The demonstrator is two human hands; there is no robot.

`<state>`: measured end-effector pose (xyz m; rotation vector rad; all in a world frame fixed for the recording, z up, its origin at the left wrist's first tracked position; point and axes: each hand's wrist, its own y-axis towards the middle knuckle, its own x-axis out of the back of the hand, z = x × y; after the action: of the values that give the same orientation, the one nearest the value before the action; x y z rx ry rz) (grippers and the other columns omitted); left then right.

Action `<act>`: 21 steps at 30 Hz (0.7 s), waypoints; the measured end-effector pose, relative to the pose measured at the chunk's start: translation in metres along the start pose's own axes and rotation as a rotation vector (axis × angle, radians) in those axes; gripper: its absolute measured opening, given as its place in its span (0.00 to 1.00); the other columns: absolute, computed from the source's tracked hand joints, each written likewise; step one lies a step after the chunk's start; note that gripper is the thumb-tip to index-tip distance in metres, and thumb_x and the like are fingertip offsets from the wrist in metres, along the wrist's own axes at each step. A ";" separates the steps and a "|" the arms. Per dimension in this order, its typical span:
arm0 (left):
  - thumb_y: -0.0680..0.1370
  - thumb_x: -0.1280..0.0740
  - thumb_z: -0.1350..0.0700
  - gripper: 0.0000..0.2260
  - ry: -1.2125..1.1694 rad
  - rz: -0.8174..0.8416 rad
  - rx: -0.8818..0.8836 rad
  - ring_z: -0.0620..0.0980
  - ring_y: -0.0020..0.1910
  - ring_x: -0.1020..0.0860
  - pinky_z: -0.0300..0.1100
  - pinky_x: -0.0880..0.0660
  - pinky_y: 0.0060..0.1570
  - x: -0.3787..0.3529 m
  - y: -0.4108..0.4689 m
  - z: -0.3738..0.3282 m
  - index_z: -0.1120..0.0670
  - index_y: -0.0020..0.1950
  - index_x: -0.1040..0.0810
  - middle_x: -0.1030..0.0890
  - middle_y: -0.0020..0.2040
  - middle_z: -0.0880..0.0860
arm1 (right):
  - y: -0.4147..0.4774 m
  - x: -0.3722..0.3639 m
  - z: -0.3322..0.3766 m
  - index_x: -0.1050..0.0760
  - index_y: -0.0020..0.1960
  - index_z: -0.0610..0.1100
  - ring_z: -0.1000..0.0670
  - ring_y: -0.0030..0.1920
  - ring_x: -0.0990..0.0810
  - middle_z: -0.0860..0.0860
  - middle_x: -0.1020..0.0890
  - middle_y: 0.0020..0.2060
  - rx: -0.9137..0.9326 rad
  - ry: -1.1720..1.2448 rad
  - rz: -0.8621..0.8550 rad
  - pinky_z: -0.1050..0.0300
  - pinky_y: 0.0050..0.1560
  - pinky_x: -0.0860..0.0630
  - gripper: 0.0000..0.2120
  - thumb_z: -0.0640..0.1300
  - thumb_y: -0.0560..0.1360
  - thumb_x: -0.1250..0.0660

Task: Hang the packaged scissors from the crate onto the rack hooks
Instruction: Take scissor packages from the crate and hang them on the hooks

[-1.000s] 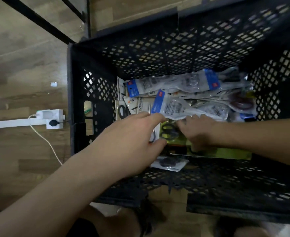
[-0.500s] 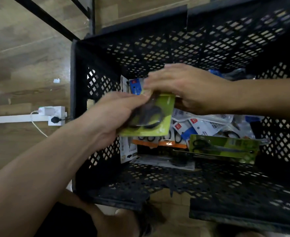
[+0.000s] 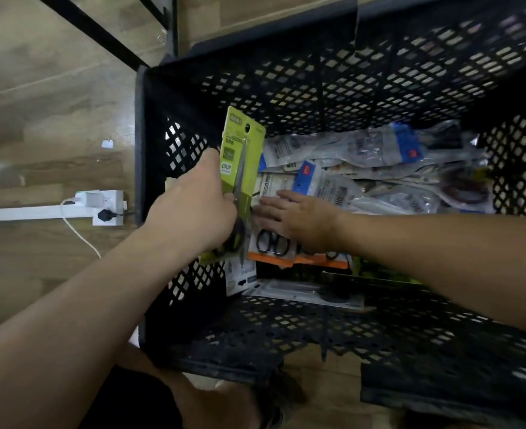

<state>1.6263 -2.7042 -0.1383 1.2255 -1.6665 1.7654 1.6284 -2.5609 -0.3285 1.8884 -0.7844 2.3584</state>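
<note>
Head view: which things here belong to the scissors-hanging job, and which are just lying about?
Job: yellow-green carded scissors pack, gripped by left hand; right hand, reaching over packs; black perforated plastic crate; clear-bagged blue-header scissors packs; orange-carded scissors pack.
Lying about: white power strip; white cable; white paper scrap on wooden floor.

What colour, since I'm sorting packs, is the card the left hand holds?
The card in the left hand is yellow-green; head view.

our left grip (image 3: 193, 209): fingers curled, pinching scissors pack (image 3: 240, 150), forearm in from lower left | our right grip (image 3: 298, 218): palm down, fingers straight, forearm in from right
</note>
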 end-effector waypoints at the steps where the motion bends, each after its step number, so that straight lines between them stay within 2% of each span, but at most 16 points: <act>1: 0.82 0.36 0.56 0.10 0.017 -0.002 0.000 0.58 0.51 0.21 0.59 0.22 0.55 0.000 0.001 0.001 0.47 0.60 0.33 0.21 0.51 0.50 | 0.006 -0.002 0.005 0.57 0.83 0.45 0.41 0.82 0.51 0.41 0.48 0.82 -0.003 -0.032 -0.023 0.40 0.81 0.54 0.39 0.43 0.80 0.37; 4: 0.82 0.36 0.56 0.10 0.002 0.004 0.008 0.59 0.56 0.23 0.59 0.22 0.56 0.002 0.002 0.003 0.46 0.60 0.33 0.21 0.54 0.51 | 0.014 0.006 0.006 0.52 0.82 0.46 0.38 0.77 0.40 0.40 0.39 0.76 0.005 -0.121 -0.031 0.35 0.79 0.53 0.38 0.46 0.79 0.35; 6: 0.81 0.35 0.55 0.11 -0.015 0.018 0.011 0.59 0.58 0.24 0.59 0.22 0.56 0.002 0.003 0.005 0.45 0.61 0.32 0.21 0.54 0.50 | 0.014 0.016 -0.004 0.47 0.81 0.46 0.39 0.75 0.39 0.40 0.37 0.74 0.014 -0.166 0.009 0.34 0.79 0.54 0.34 0.48 0.80 0.36; 8: 0.81 0.35 0.55 0.10 -0.027 0.015 0.004 0.57 0.56 0.23 0.56 0.22 0.55 0.003 0.005 0.008 0.45 0.59 0.31 0.21 0.53 0.49 | 0.010 0.028 -0.016 0.44 0.80 0.46 0.40 0.75 0.39 0.41 0.37 0.73 0.017 -0.172 0.006 0.36 0.80 0.52 0.35 0.52 0.78 0.34; 10: 0.81 0.34 0.56 0.09 -0.064 -0.026 -0.008 0.52 0.50 0.22 0.49 0.25 0.49 0.004 0.010 0.010 0.46 0.57 0.31 0.23 0.48 0.45 | -0.001 0.038 -0.026 0.44 0.78 0.46 0.40 0.75 0.40 0.43 0.39 0.74 0.030 -0.089 -0.010 0.40 0.81 0.50 0.41 0.57 0.73 0.28; 12: 0.81 0.35 0.59 0.08 -0.146 -0.087 -0.011 0.43 0.43 0.25 0.40 0.31 0.40 0.010 0.013 0.012 0.47 0.55 0.31 0.25 0.45 0.42 | -0.014 0.047 -0.035 0.40 0.75 0.45 0.41 0.71 0.35 0.43 0.35 0.70 0.062 -0.001 -0.109 0.44 0.76 0.40 0.45 0.63 0.68 0.24; 14: 0.81 0.36 0.61 0.09 -0.231 -0.141 -0.025 0.38 0.40 0.27 0.33 0.36 0.35 0.017 0.015 0.013 0.48 0.56 0.29 0.25 0.44 0.41 | -0.026 0.053 -0.043 0.35 0.68 0.44 0.43 0.63 0.31 0.44 0.30 0.63 0.064 0.047 -0.263 0.47 0.66 0.31 0.47 0.72 0.63 0.26; 16: 0.81 0.37 0.63 0.09 -0.314 -0.184 -0.047 0.39 0.43 0.25 0.35 0.34 0.36 0.023 0.016 0.013 0.49 0.56 0.28 0.23 0.46 0.44 | -0.039 0.064 -0.048 0.35 0.63 0.47 0.47 0.59 0.29 0.49 0.28 0.60 0.011 0.244 -0.282 0.52 0.60 0.28 0.43 0.77 0.63 0.29; 17: 0.81 0.37 0.64 0.10 -0.357 -0.199 -0.052 0.41 0.44 0.24 0.37 0.32 0.37 0.024 0.017 0.012 0.49 0.57 0.28 0.22 0.47 0.45 | -0.046 0.073 -0.048 0.35 0.60 0.51 0.51 0.57 0.27 0.54 0.27 0.57 -0.046 0.447 -0.242 0.59 0.56 0.25 0.38 0.75 0.63 0.28; 19: 0.81 0.37 0.64 0.11 -0.421 -0.211 -0.041 0.44 0.46 0.22 0.40 0.29 0.39 0.025 0.017 0.011 0.49 0.57 0.28 0.20 0.49 0.47 | -0.053 0.089 -0.049 0.32 0.56 0.59 0.60 0.51 0.21 0.63 0.23 0.50 -0.151 0.932 -0.181 0.69 0.45 0.25 0.26 0.64 0.66 0.22; 21: 0.80 0.38 0.64 0.12 -0.447 -0.213 -0.021 0.49 0.49 0.21 0.44 0.25 0.40 0.025 0.016 0.010 0.49 0.58 0.27 0.20 0.51 0.49 | -0.053 0.091 -0.058 0.24 0.54 0.57 0.65 0.47 0.18 0.62 0.15 0.46 -0.210 1.231 -0.224 0.71 0.42 0.24 0.16 0.52 0.70 0.21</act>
<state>1.6038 -2.7237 -0.1285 1.8142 -1.6960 1.4127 1.5686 -2.5181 -0.2331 0.2089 -0.5532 2.4818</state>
